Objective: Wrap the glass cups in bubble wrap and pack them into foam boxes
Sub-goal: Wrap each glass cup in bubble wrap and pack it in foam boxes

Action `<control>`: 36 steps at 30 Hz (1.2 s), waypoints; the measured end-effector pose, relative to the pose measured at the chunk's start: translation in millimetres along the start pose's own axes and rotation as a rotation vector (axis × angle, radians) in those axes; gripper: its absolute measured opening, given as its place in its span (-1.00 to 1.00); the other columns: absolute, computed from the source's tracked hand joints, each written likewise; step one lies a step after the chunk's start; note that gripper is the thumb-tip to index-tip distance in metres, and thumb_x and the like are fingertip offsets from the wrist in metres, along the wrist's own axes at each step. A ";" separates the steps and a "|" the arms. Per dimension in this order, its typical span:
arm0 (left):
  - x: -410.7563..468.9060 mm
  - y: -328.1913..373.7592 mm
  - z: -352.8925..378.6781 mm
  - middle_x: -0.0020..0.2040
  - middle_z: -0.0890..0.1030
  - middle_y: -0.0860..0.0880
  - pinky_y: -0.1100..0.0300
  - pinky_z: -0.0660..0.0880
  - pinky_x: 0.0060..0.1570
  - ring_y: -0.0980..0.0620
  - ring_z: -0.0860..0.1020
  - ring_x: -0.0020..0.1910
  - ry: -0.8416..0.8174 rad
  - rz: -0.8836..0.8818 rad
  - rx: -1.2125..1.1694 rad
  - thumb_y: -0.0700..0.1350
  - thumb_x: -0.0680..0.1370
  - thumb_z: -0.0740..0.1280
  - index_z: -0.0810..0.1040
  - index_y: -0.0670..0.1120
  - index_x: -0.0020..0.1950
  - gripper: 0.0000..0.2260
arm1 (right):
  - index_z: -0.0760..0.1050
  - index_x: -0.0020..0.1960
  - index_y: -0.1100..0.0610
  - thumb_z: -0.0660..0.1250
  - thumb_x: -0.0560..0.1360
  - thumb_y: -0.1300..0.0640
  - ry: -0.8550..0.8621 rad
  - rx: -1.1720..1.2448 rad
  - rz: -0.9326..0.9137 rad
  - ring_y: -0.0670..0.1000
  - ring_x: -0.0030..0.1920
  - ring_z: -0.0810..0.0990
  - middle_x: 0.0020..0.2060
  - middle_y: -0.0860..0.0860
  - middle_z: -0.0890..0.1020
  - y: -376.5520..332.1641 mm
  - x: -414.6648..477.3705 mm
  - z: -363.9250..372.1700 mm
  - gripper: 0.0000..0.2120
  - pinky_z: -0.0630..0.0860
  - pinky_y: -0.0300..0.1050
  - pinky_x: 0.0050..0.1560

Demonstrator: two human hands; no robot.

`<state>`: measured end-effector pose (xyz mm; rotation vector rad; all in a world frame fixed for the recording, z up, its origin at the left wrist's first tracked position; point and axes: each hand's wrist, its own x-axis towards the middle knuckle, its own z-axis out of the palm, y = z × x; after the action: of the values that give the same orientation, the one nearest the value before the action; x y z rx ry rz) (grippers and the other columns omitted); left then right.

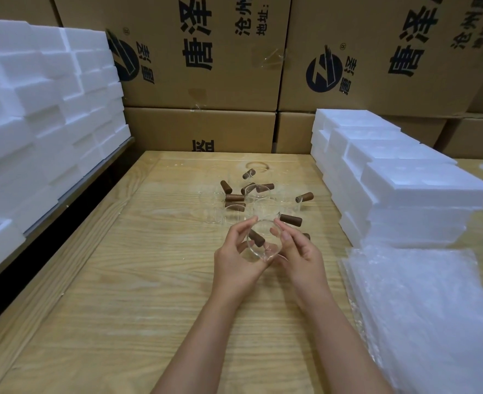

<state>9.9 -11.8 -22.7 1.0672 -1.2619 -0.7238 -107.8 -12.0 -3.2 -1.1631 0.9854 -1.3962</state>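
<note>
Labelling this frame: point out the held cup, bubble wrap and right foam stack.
held cup [264, 242], head view, glass body.
bubble wrap [422, 308], head view, top sheet.
right foam stack [422, 182], head view, top box.

Clear glass cup [266, 243], brown handle [256, 238], held tilted; more cups [251, 200] clustered behind; bubble wrap [422, 308] stacked right.

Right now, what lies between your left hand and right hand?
One clear glass cup with a brown wooden handle, held by left hand and right hand; head view.
</note>
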 end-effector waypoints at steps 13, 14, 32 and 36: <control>-10.5 6.9 3.8 0.18 0.54 0.30 0.45 0.42 0.07 0.29 0.56 0.06 -0.086 0.136 0.253 -0.24 0.28 0.56 0.46 0.15 0.23 -0.39 | 0.44 -0.05 -0.03 0.55 0.31 -0.02 0.344 0.010 0.073 0.11 0.09 0.58 0.08 0.13 0.57 -4.2 -4.0 21.4 -0.66 0.53 0.08 0.15; -11.0 6.9 4.0 0.15 0.53 0.33 0.46 0.43 0.03 0.30 0.55 0.02 -0.086 0.129 0.268 -0.24 0.27 0.54 0.48 0.13 0.22 -0.41 | 0.41 -0.04 -0.07 0.56 0.29 -0.02 0.334 -0.025 0.069 0.06 0.09 0.58 0.08 0.08 0.56 -4.4 -5.1 22.2 -0.62 0.53 0.05 0.14; -3.4 7.5 -9.5 0.10 0.63 0.24 0.33 0.52 0.02 0.26 0.58 0.14 0.037 -0.019 -0.045 -0.19 0.24 0.64 0.52 0.20 0.11 -0.43 | 0.26 0.23 -0.39 0.49 0.33 0.01 -0.058 -0.223 -0.220 -0.05 -0.01 0.61 0.28 -0.11 0.33 -8.3 -13.9 3.7 -0.37 0.56 -0.20 0.06; -3.8 8.2 -10.4 0.14 0.64 0.13 0.12 0.54 0.18 0.25 0.55 0.18 0.023 -0.001 -0.050 -0.21 0.24 0.64 0.50 0.07 0.16 -0.42 | 0.30 0.28 -0.20 0.30 0.55 0.15 -0.002 -0.123 -0.285 0.01 0.02 0.62 0.22 -0.01 0.48 -6.7 -9.7 -1.4 -0.59 0.57 -0.08 0.09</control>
<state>18.2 -2.9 -16.3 1.0327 -1.2172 -0.7388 -110.4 -1.5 1.7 -1.4402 0.9413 -1.5740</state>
